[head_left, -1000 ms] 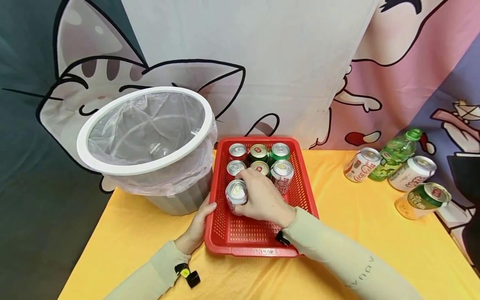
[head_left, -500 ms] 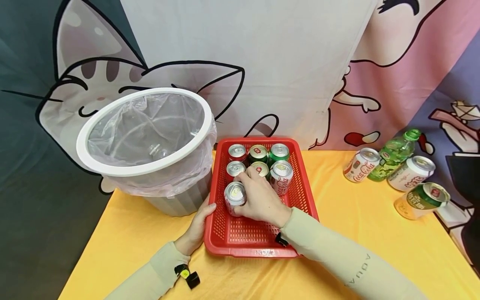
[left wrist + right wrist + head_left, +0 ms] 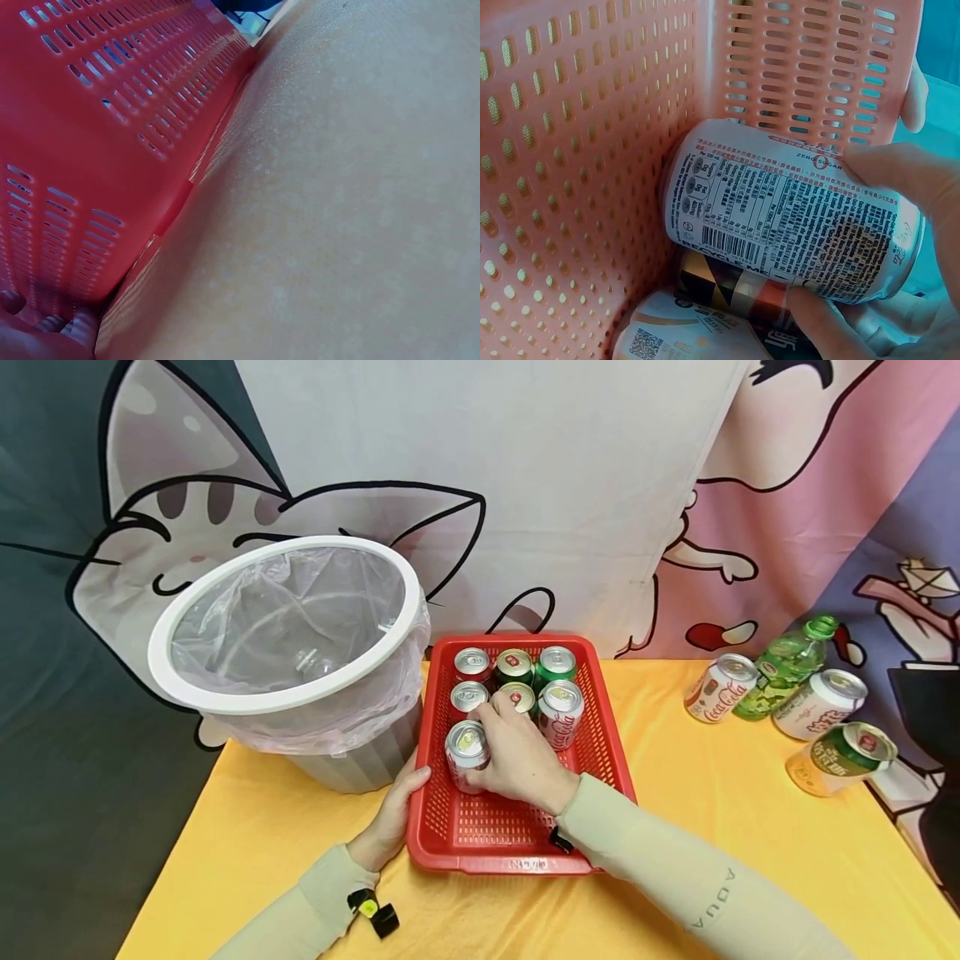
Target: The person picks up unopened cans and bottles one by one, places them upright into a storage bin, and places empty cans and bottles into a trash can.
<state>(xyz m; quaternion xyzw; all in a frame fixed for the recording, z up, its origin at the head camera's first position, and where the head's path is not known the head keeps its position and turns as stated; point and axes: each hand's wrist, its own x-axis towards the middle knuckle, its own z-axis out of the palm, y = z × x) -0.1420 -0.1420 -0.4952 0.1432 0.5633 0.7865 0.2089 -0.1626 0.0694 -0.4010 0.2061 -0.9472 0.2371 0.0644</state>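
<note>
In the red plastic basket, my right hand grips a white soda can in the front left. The right wrist view shows that white can against the basket's perforated floor, with my thumb and fingers around its top end. Behind it stand several cans, among them a red-sided can, a gold-topped can and a white Coca-Cola can. My left hand holds the basket's left side, thumb at the rim. Its fingers touch the outer wall in the left wrist view.
A bin with a white rim and plastic liner stands left of the basket, a clear bottle inside. On the yellow cloth at right are a green bottle, two white cans and a green-and-orange can.
The head view has shifted slightly. My right hand and the white can have settled a little toward the basket's front left; my left hand keeps its hold on the basket.
</note>
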